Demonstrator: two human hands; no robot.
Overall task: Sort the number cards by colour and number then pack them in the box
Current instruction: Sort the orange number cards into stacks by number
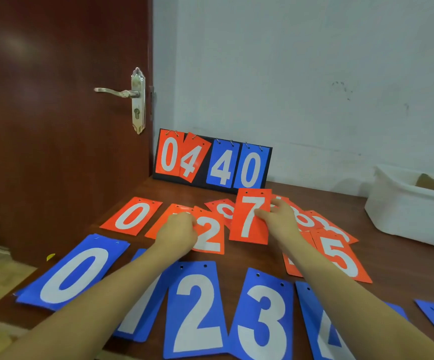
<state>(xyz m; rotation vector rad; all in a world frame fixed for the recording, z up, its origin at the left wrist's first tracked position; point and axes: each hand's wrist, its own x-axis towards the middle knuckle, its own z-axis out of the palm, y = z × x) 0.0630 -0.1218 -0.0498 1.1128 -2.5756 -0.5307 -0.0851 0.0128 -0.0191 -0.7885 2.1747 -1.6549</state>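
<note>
Brown table, white bin holding cardboard, right hand pinching red 7 card, left hand gripping red 2 card

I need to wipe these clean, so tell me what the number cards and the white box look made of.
Red 7 card: likely thin plastic or laminated sheet; it stays flat when lifted, has a slight sheen and punched holes at the top. White box: looks like matte moulded plastic, with thick smooth walls and rounded edges; foam cannot be excluded.

Brown table, number cards, scoreboard, white box
</note>
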